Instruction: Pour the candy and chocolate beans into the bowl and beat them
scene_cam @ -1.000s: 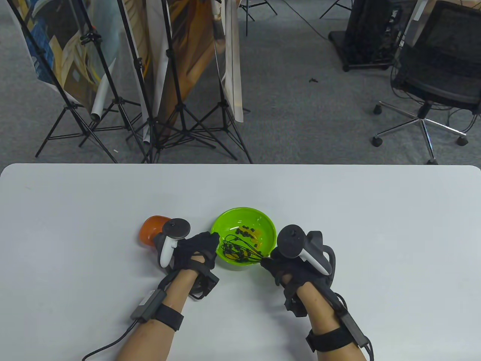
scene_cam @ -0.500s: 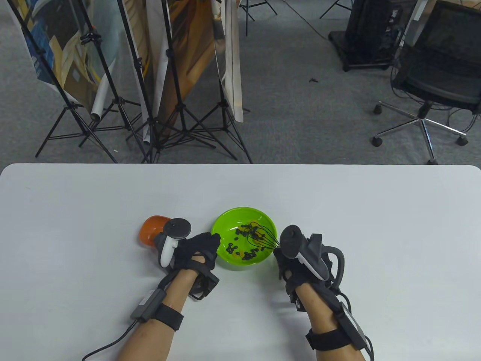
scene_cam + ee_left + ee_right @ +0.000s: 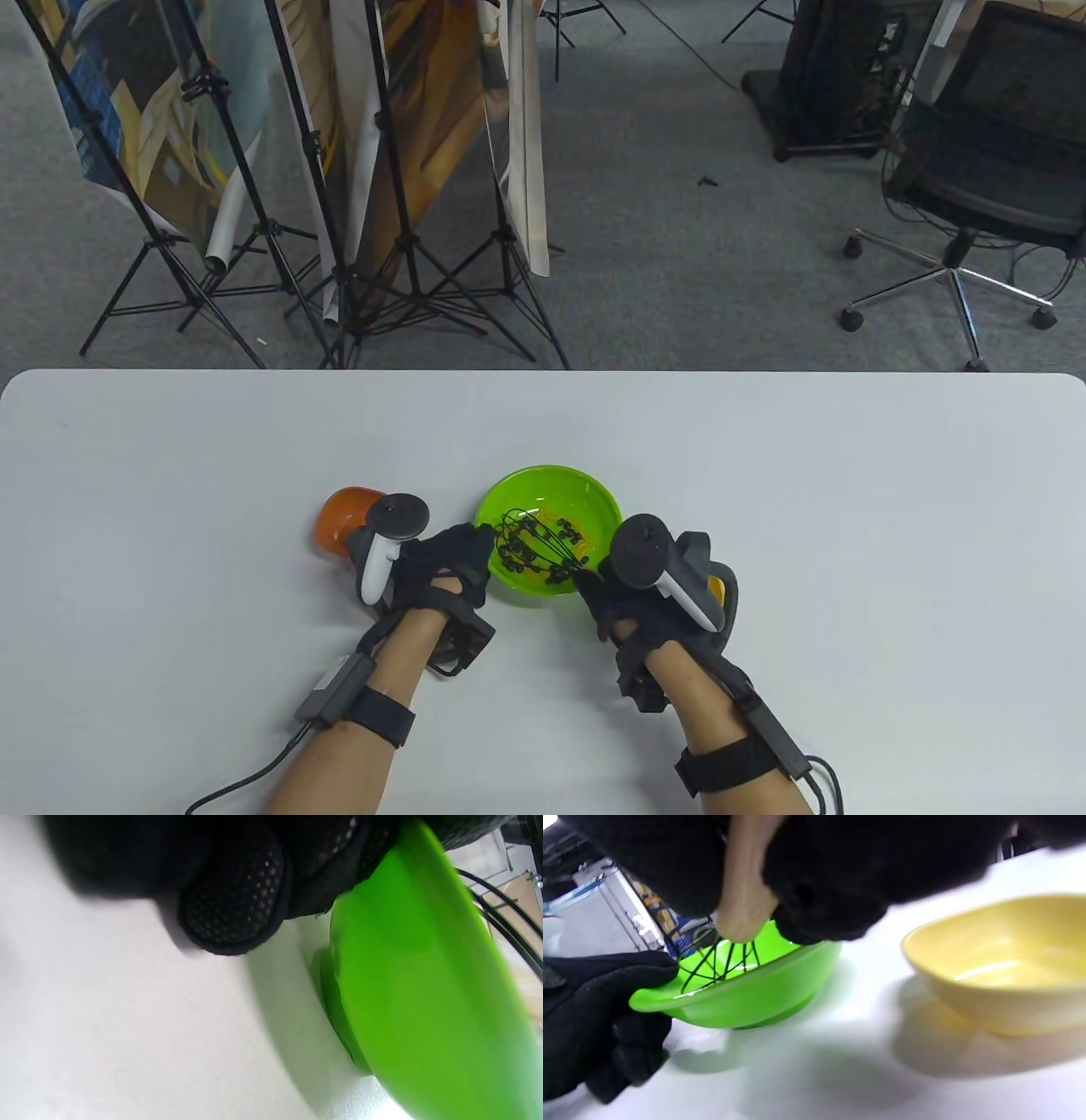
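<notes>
A green bowl (image 3: 543, 477) sits at the table's front middle with dark chocolate beans (image 3: 567, 534) and orange candy inside. My left hand (image 3: 458, 556) grips its left rim; in the left wrist view the gloved fingers (image 3: 237, 899) curl against the green bowl (image 3: 424, 984). My right hand (image 3: 615, 598) holds a whisk by its wooden handle (image 3: 742, 899). The black wires (image 3: 528, 543) are down in the left half of the bowl among the beans. From the right wrist the green bowl (image 3: 746, 997) shows with the wires (image 3: 717, 963) inside.
An orange bowl (image 3: 338, 518) stands just left of my left hand. A yellow bowl (image 3: 1001, 963) sits right of the green one, mostly hidden under my right hand in the table view. The white table (image 3: 848, 509) spreads wide around them.
The whisk head swept from the bowl's near left to its right side and back to the left, shifting the beans. My right hand moved left. My left hand stayed on the rim.
</notes>
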The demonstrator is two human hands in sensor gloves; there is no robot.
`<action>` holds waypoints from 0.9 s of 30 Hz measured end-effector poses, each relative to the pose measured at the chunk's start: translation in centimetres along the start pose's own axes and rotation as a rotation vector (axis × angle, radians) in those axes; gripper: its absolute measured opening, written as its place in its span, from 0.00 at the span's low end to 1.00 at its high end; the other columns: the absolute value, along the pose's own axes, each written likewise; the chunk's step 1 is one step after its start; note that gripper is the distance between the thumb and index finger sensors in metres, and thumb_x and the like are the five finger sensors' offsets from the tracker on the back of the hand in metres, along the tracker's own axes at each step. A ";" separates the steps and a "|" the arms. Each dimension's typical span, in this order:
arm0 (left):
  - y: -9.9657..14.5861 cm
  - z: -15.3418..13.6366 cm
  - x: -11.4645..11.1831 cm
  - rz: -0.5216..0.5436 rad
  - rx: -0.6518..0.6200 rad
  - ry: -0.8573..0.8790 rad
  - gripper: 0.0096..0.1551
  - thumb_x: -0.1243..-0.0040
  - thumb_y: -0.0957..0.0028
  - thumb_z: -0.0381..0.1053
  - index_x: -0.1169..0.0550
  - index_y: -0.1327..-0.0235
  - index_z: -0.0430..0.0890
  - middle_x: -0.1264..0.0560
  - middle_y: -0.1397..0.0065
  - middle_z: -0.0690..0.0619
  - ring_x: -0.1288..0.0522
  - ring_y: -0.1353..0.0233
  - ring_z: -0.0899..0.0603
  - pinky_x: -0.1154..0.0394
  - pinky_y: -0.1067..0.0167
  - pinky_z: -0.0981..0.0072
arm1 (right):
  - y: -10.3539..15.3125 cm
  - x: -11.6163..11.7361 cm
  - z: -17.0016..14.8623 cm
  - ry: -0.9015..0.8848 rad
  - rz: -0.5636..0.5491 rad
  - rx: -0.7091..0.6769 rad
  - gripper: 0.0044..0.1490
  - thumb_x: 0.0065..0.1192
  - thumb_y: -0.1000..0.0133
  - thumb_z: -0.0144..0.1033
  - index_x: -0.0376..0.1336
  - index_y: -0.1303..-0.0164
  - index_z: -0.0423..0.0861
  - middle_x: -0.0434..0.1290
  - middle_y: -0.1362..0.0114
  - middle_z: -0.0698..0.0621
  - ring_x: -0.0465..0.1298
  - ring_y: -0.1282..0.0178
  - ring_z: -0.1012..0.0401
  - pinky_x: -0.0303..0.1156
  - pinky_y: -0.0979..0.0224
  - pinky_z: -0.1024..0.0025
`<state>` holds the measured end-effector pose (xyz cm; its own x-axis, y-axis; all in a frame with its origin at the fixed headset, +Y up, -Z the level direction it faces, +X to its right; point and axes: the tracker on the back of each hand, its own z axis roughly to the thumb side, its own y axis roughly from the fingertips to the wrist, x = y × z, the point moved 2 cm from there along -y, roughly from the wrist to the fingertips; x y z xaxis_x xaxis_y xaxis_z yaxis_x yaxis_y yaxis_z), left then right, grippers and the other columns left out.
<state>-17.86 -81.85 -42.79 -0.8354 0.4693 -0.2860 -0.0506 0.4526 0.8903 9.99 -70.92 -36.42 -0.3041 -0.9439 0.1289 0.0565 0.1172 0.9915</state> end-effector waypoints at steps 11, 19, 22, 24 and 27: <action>0.1 0.1 -0.1 -0.011 -0.007 -0.008 0.24 0.47 0.50 0.69 0.20 0.61 0.51 0.16 0.66 0.61 0.13 0.63 0.51 0.15 0.66 0.67 | 1.1 -3.1 -1.0 0.131 -0.053 0.078 0.36 0.74 0.50 0.57 0.78 0.47 0.39 0.84 0.65 0.43 0.80 0.83 0.55 0.80 0.78 0.55; 0.1 0.3 -0.1 -0.019 -0.017 -0.018 0.23 0.44 0.50 0.68 0.20 0.62 0.50 0.16 0.66 0.61 0.13 0.63 0.51 0.15 0.67 0.67 | 0.0 -2.0 -2.6 0.092 -0.058 0.147 0.37 0.66 0.46 0.56 0.76 0.46 0.35 0.83 0.65 0.44 0.79 0.84 0.57 0.80 0.80 0.57; 0.0 0.2 -0.1 -0.029 -0.017 -0.007 0.23 0.44 0.50 0.68 0.20 0.63 0.50 0.16 0.66 0.60 0.13 0.63 0.50 0.15 0.67 0.66 | -0.4 -1.0 -2.6 0.078 -0.109 0.140 0.37 0.64 0.46 0.57 0.75 0.47 0.36 0.83 0.66 0.45 0.79 0.85 0.59 0.81 0.81 0.59; -0.1 0.2 0.0 -0.032 -0.015 0.001 0.23 0.45 0.50 0.68 0.20 0.62 0.50 0.16 0.66 0.60 0.13 0.63 0.50 0.15 0.67 0.66 | -0.5 -0.2 -2.5 0.032 -0.102 0.124 0.38 0.63 0.46 0.58 0.75 0.47 0.36 0.83 0.67 0.45 0.79 0.86 0.60 0.81 0.82 0.60; -0.1 0.2 0.0 -0.034 -0.015 0.003 0.23 0.45 0.50 0.68 0.20 0.62 0.49 0.16 0.66 0.60 0.13 0.63 0.50 0.15 0.67 0.66 | -0.6 0.6 -2.1 0.009 -0.124 0.098 0.38 0.63 0.46 0.57 0.75 0.47 0.36 0.83 0.67 0.45 0.79 0.86 0.60 0.81 0.83 0.60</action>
<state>-17.76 -81.77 -42.89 -0.8349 0.4511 -0.3154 -0.0877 0.4568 0.8852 11.73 -72.18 -36.94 -0.2946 -0.9556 0.0053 -0.0740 0.0283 0.9969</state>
